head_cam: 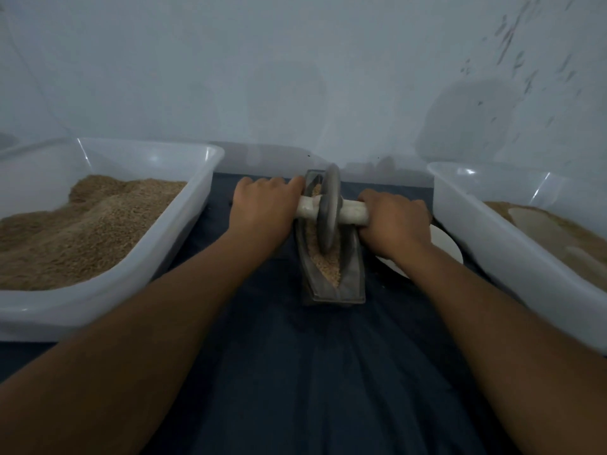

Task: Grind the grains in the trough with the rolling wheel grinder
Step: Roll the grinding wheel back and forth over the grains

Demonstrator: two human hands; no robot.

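Now we're mid-stroke, right at the centre of the frame: the left hand curls around one end of the pale handle, the right hand wraps the other end, and both are clamped firmly on it with the dark wheel standing upright between them. It sits in the narrow trough, toward the far half of the channel, with pale grains heaped in the near half just below the wheel (these look mostly whole from this angle, though fine detail is hard to judge). To do this well, I'd say the handle wants to stay level, so the disc rides the bottom of the groove and doesn't climb a wall; even downward weight from both arms should matter more than speed. A full run toward the near tip seems called for, since that is where the unbroken grain lies. The trough rests on a dark cloth, so it could creep or rock under a hard push. At left of frame a white tub holds brown grain; at right a second tub holds paler material, both well clear of the stroke.
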